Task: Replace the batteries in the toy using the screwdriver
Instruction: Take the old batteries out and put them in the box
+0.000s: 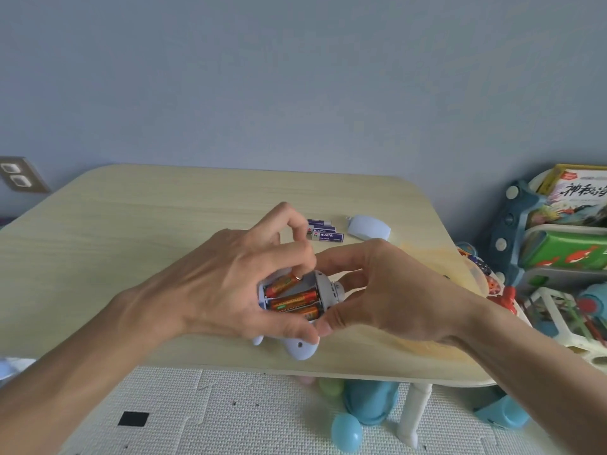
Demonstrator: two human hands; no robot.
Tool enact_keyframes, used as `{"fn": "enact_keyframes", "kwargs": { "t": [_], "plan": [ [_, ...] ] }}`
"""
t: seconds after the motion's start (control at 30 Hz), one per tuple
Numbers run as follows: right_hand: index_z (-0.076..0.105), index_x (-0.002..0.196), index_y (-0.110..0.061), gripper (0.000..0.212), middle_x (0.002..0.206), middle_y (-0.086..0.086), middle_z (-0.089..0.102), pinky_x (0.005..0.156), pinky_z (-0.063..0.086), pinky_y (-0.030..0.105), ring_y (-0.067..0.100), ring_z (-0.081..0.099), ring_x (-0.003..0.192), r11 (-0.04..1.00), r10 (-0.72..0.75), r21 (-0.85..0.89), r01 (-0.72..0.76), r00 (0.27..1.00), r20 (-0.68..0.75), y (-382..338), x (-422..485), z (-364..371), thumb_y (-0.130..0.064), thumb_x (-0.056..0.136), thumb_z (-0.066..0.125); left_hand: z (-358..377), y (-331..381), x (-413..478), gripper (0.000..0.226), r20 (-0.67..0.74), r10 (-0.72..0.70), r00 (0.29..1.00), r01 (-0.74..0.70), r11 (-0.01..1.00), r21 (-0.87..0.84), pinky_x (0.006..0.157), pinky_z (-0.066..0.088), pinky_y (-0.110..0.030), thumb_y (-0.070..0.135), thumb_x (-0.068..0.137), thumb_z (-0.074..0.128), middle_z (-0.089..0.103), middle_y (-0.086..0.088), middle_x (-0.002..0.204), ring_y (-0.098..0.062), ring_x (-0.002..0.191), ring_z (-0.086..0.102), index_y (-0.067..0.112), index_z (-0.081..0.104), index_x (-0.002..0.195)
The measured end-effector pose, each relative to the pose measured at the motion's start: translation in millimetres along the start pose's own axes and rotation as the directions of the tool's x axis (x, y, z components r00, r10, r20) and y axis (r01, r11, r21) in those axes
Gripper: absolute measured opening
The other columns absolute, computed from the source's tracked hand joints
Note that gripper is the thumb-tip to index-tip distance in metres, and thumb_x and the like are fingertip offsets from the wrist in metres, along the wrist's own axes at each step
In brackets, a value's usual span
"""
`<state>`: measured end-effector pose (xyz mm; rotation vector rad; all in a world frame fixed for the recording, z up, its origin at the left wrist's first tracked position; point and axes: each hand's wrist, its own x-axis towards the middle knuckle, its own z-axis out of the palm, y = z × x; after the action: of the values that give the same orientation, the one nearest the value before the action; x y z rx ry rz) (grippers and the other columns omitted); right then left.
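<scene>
Both hands meet over the near middle of the desk (131,224), holding a pale blue plastic toy (325,289) just above its surface. The toy lies with its open battery compartment facing up. The left hand (226,284) wraps round the toy from the left, thumb under its near edge, and a curled fingertip presses on the end of the top orange battery (282,284). That battery sits tilted, its right end raised out of its slot. The two other orange batteries (297,300) lie flat in the compartment below it. The right hand (387,290) grasps the toy's rounded right end, its thumb on the near side and a finger arched over the far side.

Farther back on the desk lie three purple-and-white batteries (325,233), side by side and partly hidden behind the left hand's raised fingers. Just to their right rests the oval pale blue compartment cover (369,227). A toy rack with picture books (558,238) stands to the right of the desk. Plastic balls (346,433) lie on the foam mat (230,412) below the desk's near edge.
</scene>
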<state>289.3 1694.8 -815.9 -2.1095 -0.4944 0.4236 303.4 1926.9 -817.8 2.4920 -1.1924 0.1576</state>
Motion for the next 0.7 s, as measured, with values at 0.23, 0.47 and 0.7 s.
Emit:
{"fn": "enact_keyframes", "kwargs": {
  "t": [0.23, 0.47, 0.7],
  "plan": [
    [0.075, 0.118, -0.041, 0.056, 0.108, -0.018, 0.079, 0.095, 0.061, 0.043, 0.027, 0.072, 0.1, 1.0, 0.017, 0.01, -0.016, 1.0, -0.024, 4, 1, 3, -0.018, 0.071, 0.095, 2, -7, 1, 0.018, -0.13, -0.013, 0.991, 0.006, 0.998, -0.056, 0.062, 0.039, -0.01, 0.027, 0.09, 0.078, 0.061, 0.007, 0.1, -0.006, 0.075, 0.06, 0.023, 0.061, 0.09],
    [0.072, 0.129, -0.035, 0.061, 0.119, -0.015, 0.077, 0.098, 0.061, 0.044, 0.023, 0.08, 0.097, 0.989, 0.052, 0.139, -0.049, 0.998, -0.017, 6, 2, 5, -0.005, 0.078, 0.089, 6, -23, -13, 0.019, -0.221, -0.074, 0.973, 0.047, 0.991, -0.127, 0.061, 0.049, -0.017, 0.04, 0.081, 0.087, 0.071, 0.017, 0.09, 0.0, 0.067, 0.06, 0.026, 0.083, 0.095],
    [0.07, 0.133, -0.022, 0.056, 0.12, 0.002, 0.078, 0.085, 0.066, 0.041, 0.025, 0.08, 0.1, 0.943, 0.109, 0.318, -0.1, 0.994, -0.011, 13, 9, 11, 0.002, 0.084, 0.083, 11, -31, -20, 0.022, -0.268, -0.183, 0.946, 0.098, 0.948, -0.303, 0.051, 0.055, -0.044, 0.042, 0.081, 0.083, 0.079, 0.014, 0.101, -0.03, 0.057, 0.066, 0.029, 0.087, 0.098]
  ]
}}
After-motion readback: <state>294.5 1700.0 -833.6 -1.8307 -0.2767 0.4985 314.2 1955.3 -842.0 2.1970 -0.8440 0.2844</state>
